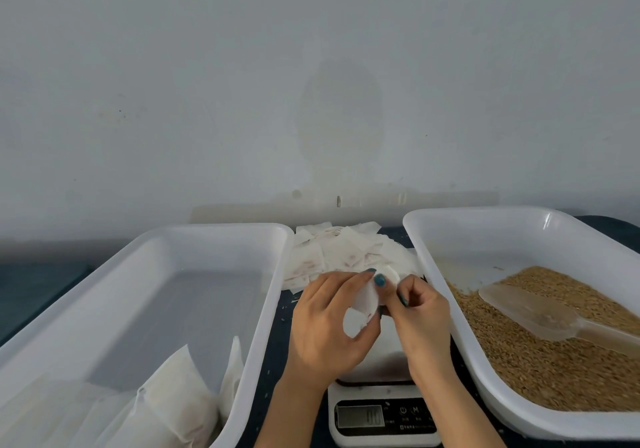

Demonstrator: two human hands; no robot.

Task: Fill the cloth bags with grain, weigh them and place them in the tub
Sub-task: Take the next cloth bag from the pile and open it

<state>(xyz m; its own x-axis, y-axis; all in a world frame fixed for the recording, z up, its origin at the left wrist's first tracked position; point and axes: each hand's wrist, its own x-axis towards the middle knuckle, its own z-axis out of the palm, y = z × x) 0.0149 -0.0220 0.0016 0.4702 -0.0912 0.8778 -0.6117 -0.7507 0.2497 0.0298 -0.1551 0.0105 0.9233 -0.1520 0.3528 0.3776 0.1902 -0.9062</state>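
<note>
Nearest, a scale [381, 416] sits at centre between two white tubs, and filled bags [173, 402] lie in the near corner of the left tub [270, 309]. Just above the scale, the left hand [329, 326] grasps a small cloth bag [362, 304] with curled fingers, while the right hand [422, 323] pinches its far edge. The right tub [433, 274] holds grain [554, 361] and a scoop [526, 312], and farther back at centre lies a pile of empty bags [346, 253].

white digital kitchen scale [382, 400], bottom centre: "M" button beside power symbol; LCD digits, small print unreadable.
</note>
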